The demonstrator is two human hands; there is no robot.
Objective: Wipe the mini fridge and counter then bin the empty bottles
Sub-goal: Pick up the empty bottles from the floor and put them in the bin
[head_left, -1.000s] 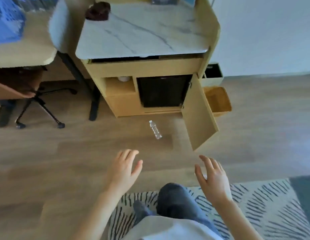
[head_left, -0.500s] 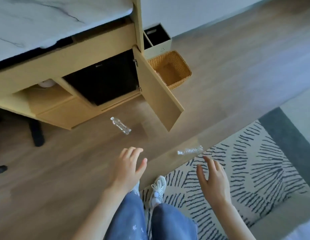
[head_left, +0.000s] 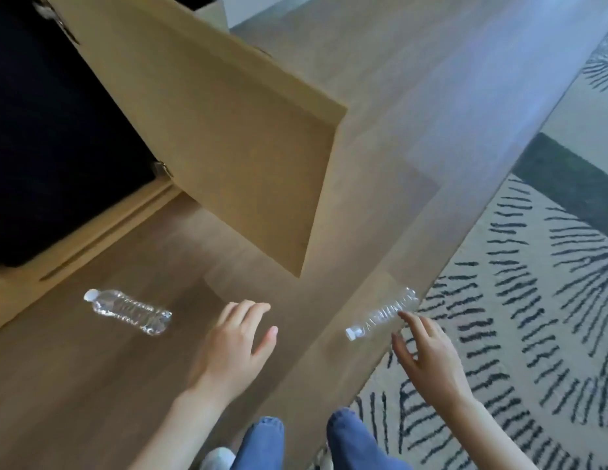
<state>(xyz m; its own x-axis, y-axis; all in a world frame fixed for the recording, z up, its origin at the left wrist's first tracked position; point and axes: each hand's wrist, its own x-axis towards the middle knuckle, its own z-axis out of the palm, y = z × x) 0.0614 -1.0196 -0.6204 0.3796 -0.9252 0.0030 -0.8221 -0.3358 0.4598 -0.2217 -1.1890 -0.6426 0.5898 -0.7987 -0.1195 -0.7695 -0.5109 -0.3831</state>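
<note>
While the mini fridge sits dark at left, one capped bottle lies on the wood floor before it, below the open cabinet door. My left hand hovers open and empty. My right hand, fingers spread, is just at a second bottle on the rug edge.

Lived-in room: wood floor, patterned rug, cabinet-housed mini fridge.

Open cabinet door over wood floor; patterned rug alongside.
</note>
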